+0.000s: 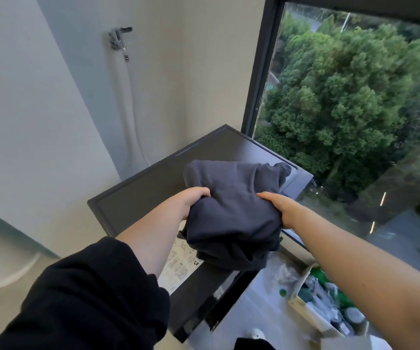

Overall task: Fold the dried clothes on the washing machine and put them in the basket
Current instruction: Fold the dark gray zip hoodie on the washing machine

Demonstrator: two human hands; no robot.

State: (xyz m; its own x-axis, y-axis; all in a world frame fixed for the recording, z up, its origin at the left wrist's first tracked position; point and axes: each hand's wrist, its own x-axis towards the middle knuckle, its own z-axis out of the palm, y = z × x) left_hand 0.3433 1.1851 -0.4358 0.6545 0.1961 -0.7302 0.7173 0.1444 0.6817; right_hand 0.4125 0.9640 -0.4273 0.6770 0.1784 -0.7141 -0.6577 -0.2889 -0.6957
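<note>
A dark grey folded garment (234, 210) is held up over the front of the dark washing machine (153, 178). My left hand (188, 200) grips its left side, with the fingers curled into the cloth. My right hand (282, 208) holds its right side, thumb on top and the fingers hidden under the fabric. The garment's lower part hangs bunched over the machine's front edge. No basket shows clearly in view.
A large window (355, 97) with trees outside stands on the right. A white hose and tap (120, 39) hang on the wall behind the machine. A white box with green bottles (330, 306) sits on the floor at lower right.
</note>
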